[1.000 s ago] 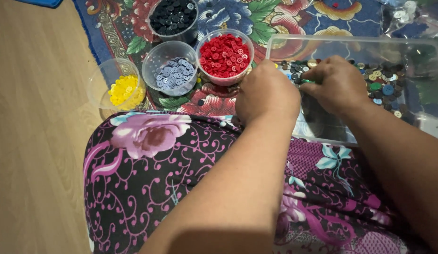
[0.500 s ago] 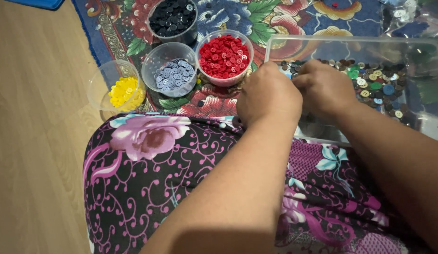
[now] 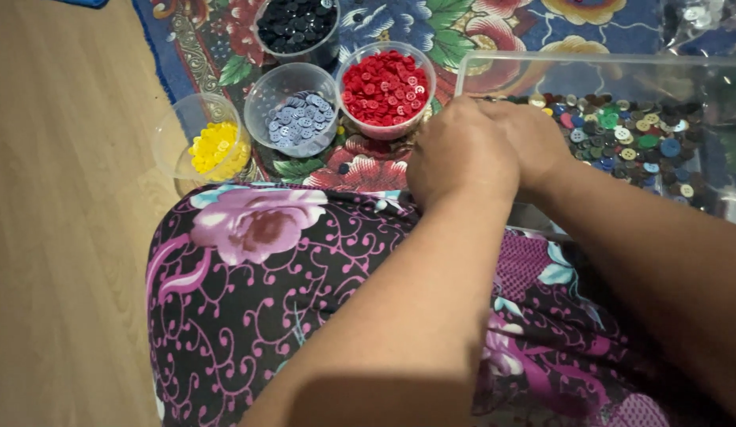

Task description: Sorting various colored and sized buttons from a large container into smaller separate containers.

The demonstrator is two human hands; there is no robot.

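Fingers of both the left hand (image 3: 461, 154) and right hand (image 3: 530, 142) are hidden, their grip untellable, at the clear tub's (image 3: 589, 67) near-left corner, where mixed buttons (image 3: 629, 142) are best picked singly.

Fingers of left hand (image 3: 461, 152) and right hand (image 3: 530, 141) curled under, hidden; whatever is pinched, impossible to tell. Dark-button cup (image 3: 297, 24) cut by top edge. Clear tray (image 3: 542, 67) cropped at right.
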